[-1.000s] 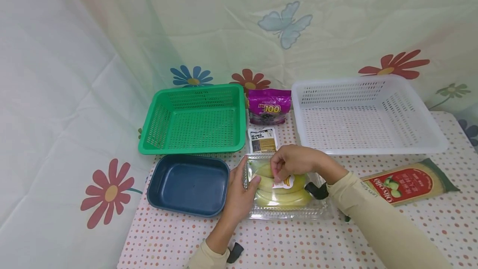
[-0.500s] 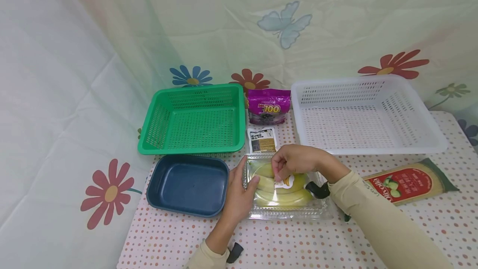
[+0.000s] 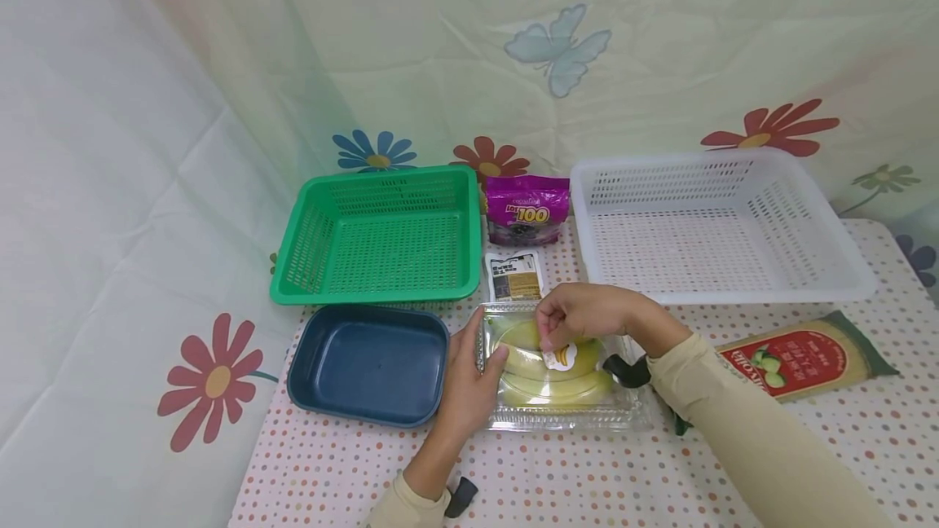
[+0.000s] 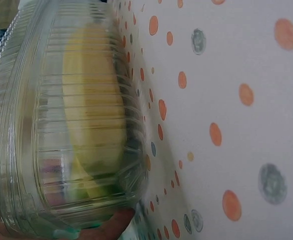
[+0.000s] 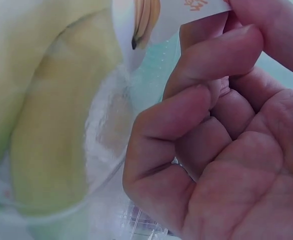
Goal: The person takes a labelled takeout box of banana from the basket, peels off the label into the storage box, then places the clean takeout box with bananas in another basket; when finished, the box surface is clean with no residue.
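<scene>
A clear plastic clamshell box with bananas inside lies on the table in front of me. My left hand grips its left side, thumb over the lid and fingers along the edge. In the left wrist view a fingertip shows at the box's lower corner, beside a banana. Over the lid, my right hand pinches the left end of a white label with a banana picture. The right wrist view has that label curling up from the lid, its end between thumb and forefinger.
Behind the box are a small printed packet and a purple bag. A green basket and a blue tub stand left, a white basket back right. A red-labelled pasta pack lies partly behind the right sleeve.
The right hand has shifted slightly right, bringing the label's left end with it and folding it back. The left hand and box stay in place.
</scene>
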Demonstrator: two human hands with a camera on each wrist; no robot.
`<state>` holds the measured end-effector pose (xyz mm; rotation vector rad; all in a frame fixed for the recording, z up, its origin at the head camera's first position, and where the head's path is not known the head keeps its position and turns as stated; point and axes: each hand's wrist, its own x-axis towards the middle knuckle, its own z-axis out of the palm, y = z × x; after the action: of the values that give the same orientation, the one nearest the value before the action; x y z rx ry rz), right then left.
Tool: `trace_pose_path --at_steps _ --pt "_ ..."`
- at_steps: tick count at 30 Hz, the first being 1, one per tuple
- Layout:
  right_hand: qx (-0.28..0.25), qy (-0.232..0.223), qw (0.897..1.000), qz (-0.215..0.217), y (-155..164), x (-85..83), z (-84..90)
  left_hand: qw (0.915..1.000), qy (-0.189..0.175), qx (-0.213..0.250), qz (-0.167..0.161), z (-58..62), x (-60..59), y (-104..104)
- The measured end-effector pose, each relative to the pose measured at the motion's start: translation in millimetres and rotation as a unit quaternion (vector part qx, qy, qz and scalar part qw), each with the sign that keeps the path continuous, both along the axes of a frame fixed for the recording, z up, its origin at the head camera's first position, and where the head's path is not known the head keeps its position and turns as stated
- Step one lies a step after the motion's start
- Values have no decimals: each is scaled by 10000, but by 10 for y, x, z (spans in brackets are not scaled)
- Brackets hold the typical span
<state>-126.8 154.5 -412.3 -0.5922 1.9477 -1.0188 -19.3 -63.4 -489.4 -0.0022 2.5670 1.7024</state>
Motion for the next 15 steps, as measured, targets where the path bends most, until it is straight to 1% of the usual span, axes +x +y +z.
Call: trace_pose_path --at_steps 15 --pt "-57 -174 9998 95 13 -18 21 10000 22 7 -26 -5 -3 -3"
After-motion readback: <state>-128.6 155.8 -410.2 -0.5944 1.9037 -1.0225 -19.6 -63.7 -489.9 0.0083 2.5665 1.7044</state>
